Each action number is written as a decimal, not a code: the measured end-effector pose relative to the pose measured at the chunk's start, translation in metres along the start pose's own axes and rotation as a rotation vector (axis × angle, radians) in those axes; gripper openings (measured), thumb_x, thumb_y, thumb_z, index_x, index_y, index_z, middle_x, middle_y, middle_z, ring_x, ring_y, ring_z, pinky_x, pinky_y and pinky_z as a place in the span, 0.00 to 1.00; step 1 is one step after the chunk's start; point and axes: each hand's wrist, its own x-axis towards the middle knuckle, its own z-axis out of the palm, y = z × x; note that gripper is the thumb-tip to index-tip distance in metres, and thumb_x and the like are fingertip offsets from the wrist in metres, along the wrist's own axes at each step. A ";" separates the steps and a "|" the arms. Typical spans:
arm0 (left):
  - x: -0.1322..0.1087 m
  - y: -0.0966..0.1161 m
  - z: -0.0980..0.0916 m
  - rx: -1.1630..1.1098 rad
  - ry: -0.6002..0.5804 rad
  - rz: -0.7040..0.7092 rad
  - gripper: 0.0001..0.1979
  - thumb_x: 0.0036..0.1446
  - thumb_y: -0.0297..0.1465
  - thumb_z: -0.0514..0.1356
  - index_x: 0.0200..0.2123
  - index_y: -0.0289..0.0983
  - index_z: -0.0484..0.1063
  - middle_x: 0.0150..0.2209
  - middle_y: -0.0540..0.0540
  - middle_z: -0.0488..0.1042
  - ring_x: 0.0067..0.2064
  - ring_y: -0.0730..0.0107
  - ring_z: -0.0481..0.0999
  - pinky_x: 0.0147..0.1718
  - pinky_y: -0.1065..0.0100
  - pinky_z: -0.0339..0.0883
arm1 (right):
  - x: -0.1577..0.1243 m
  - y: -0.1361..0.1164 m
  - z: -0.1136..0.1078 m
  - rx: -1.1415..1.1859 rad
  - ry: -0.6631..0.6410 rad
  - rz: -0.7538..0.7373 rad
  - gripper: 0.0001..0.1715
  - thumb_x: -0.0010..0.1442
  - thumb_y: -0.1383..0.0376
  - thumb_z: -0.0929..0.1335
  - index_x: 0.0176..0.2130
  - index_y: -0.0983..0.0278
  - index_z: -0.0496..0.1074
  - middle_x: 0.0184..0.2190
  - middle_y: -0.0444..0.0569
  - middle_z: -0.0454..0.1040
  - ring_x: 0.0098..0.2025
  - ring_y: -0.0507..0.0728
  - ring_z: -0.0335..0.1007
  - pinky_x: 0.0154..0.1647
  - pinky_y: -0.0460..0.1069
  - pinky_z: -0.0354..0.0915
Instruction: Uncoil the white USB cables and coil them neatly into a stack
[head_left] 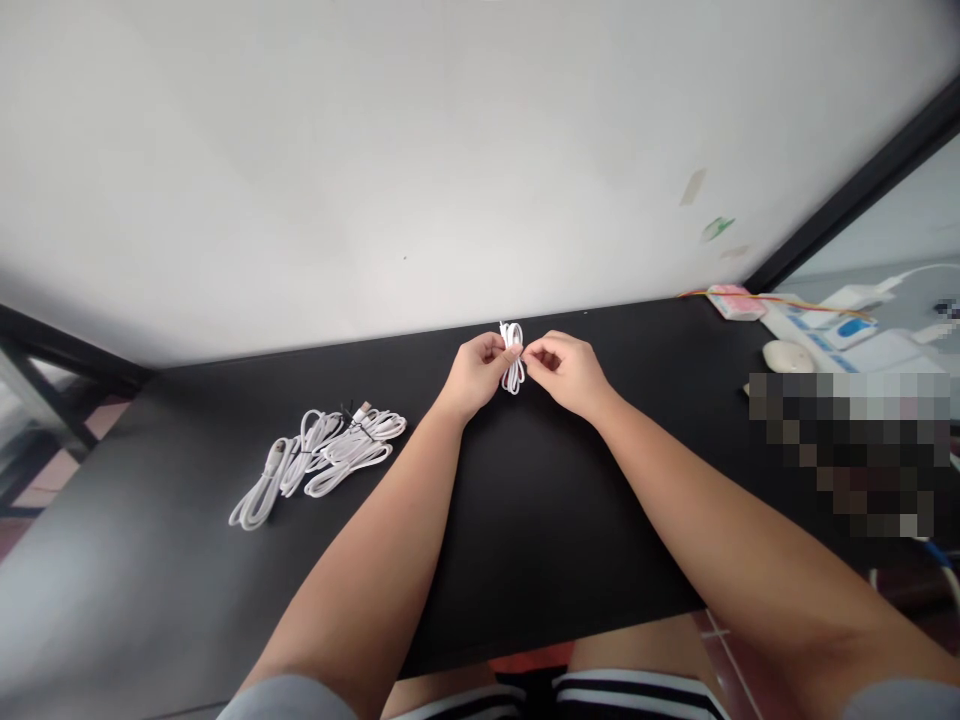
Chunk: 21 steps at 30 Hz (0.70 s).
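Observation:
A coiled white cable (513, 380) stands upright above the black table, gathered into a narrow bundle. Its middle is pinched between the thumb and fingers of my left hand (475, 376). Close on the bundle's right side is my right hand (570, 372), thumb and forefinger pressed together; whatever is between those fingertips is too small to make out. Left of my forearms lie several more white cable bundles (349, 468), some overlapping, with black ties around them and a metal plug end showing. One coiled cable (259, 498) lies at their left end.
The black table (540, 520) meets a white wall (420, 170) at the back. On the right are a white mouse (789, 356), a pink box (736, 302) and a power strip (806, 325) with plugs. A blurred-out area covers the right edge.

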 end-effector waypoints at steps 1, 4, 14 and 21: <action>0.000 0.000 0.000 0.004 -0.001 0.002 0.18 0.56 0.44 0.67 0.32 0.35 0.71 0.25 0.50 0.72 0.26 0.76 0.70 0.25 0.72 0.62 | 0.000 0.001 0.000 0.014 -0.010 0.021 0.07 0.59 0.66 0.68 0.29 0.63 0.75 0.28 0.45 0.69 0.27 0.51 0.64 0.30 0.48 0.62; 0.000 0.001 0.000 0.010 -0.014 0.006 0.18 0.55 0.44 0.67 0.32 0.35 0.71 0.25 0.50 0.72 0.26 0.75 0.71 0.25 0.72 0.63 | 0.002 0.006 -0.001 0.095 -0.076 0.147 0.10 0.60 0.61 0.68 0.29 0.64 0.75 0.27 0.45 0.70 0.27 0.51 0.63 0.30 0.49 0.60; -0.003 0.005 0.001 -0.002 -0.037 0.018 0.17 0.55 0.44 0.68 0.34 0.34 0.72 0.25 0.50 0.72 0.26 0.75 0.71 0.26 0.71 0.64 | 0.004 0.012 -0.002 0.360 -0.152 0.416 0.16 0.54 0.54 0.72 0.31 0.65 0.78 0.22 0.44 0.70 0.24 0.50 0.61 0.27 0.48 0.57; -0.002 0.004 0.001 -0.043 -0.033 -0.009 0.18 0.54 0.44 0.68 0.34 0.34 0.73 0.26 0.49 0.73 0.27 0.75 0.72 0.27 0.71 0.64 | 0.004 0.019 0.004 0.375 -0.025 0.369 0.14 0.55 0.55 0.72 0.32 0.65 0.78 0.23 0.44 0.71 0.24 0.50 0.62 0.25 0.47 0.60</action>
